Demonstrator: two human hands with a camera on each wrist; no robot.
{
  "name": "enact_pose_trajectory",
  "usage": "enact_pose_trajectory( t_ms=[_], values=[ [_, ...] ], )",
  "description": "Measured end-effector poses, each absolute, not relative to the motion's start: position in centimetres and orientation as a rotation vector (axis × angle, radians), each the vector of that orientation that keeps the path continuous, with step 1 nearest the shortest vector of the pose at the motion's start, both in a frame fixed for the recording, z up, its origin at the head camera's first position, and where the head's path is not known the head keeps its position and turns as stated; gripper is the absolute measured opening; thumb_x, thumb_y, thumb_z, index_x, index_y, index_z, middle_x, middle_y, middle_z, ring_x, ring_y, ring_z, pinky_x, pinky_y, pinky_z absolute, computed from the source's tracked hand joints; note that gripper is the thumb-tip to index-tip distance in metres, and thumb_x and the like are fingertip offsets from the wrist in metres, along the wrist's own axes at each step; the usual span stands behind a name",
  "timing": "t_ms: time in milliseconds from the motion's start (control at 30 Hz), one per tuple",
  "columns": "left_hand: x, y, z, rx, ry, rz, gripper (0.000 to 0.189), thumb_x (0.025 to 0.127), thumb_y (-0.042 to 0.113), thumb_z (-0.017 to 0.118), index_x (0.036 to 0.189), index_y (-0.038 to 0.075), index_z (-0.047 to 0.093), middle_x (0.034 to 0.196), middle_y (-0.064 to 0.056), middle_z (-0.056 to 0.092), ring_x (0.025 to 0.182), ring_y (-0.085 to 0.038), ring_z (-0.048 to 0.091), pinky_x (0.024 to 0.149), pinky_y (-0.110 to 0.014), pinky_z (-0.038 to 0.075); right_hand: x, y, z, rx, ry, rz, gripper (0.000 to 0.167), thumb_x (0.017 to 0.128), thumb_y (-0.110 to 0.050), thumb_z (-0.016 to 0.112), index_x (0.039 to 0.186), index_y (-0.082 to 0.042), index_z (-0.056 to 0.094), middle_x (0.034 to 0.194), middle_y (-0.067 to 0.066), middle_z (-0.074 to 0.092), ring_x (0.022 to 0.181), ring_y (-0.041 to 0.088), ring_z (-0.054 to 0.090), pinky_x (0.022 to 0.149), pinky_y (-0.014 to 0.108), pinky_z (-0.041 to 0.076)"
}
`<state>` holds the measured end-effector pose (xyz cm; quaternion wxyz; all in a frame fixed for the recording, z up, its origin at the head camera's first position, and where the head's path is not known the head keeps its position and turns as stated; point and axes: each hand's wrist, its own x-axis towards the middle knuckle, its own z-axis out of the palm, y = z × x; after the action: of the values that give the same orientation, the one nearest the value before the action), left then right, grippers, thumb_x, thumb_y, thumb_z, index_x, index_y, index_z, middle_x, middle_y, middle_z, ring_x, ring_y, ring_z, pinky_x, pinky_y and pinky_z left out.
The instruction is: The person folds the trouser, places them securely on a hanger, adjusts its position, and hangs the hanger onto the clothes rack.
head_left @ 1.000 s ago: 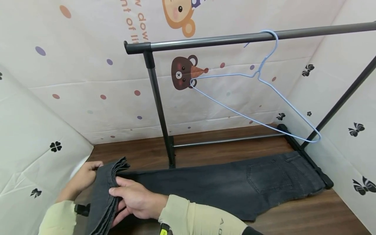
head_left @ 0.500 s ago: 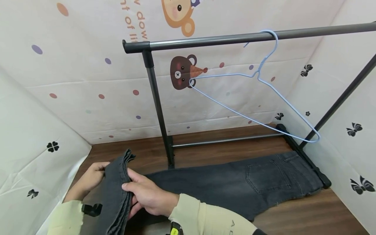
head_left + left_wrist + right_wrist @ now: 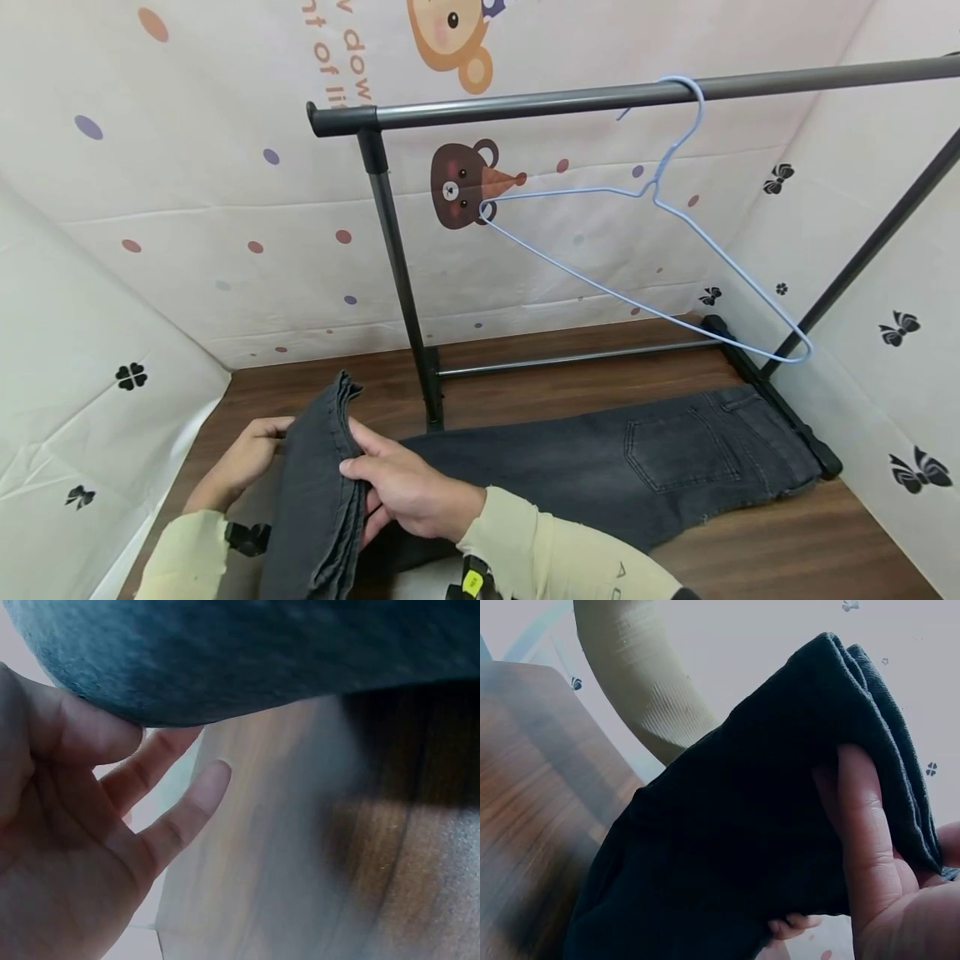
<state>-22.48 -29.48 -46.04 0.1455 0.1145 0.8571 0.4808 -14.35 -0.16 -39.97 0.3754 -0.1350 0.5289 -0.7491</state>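
Note:
Dark grey jeans (image 3: 540,475) lie folded lengthwise on the wood-grain surface, waist and back pocket at the right. Their leg ends (image 3: 311,508) are lifted at the left, with stacked cloth layers showing along the hem. My left hand (image 3: 247,462) grips the far-left edge of this raised part; in the left wrist view its thumb presses the cloth (image 3: 217,660) with two fingers visible below. My right hand (image 3: 420,487) holds the layered hem, thumb on the near side and some fingers hidden behind. In the right wrist view, a finger (image 3: 866,817) lies along the dark cloth.
Behind the jeans stands a black garment rack (image 3: 525,108) with a post (image 3: 397,258) at left and a base bar (image 3: 787,400) at right. A light blue wire hanger (image 3: 592,279) hangs from its rail. Printed white sheets (image 3: 225,292) enclose the back and sides.
Both hands have moved to the right with the lifted leg ends, bringing them nearer the rack's left post. The waist end and the hanger have stayed in place.

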Motion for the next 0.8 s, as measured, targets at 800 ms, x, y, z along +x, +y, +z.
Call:
enact_pose_trajectory(
  t_ms=[800],
  values=[
    [-22.1, -27.5, -46.6, 0.221, 2.481, 1.420, 0.025, 0.102, -0.003, 0.032, 0.090, 0.002, 0.053, 0.081, -0.004, 0.048, 0.076, -0.016, 0.051, 0.070, -0.038, 0.044, -15.4, 4.1, -40.4, -0.339, 1.330, -1.922, 0.061, 0.111, -0.019, 0.044, 0.159, -0.053, 0.028, 0.134, 0.020, 0.070, 0.069, 0.016, 0.075, 0.056, 0.033, 0.060]
  ],
)
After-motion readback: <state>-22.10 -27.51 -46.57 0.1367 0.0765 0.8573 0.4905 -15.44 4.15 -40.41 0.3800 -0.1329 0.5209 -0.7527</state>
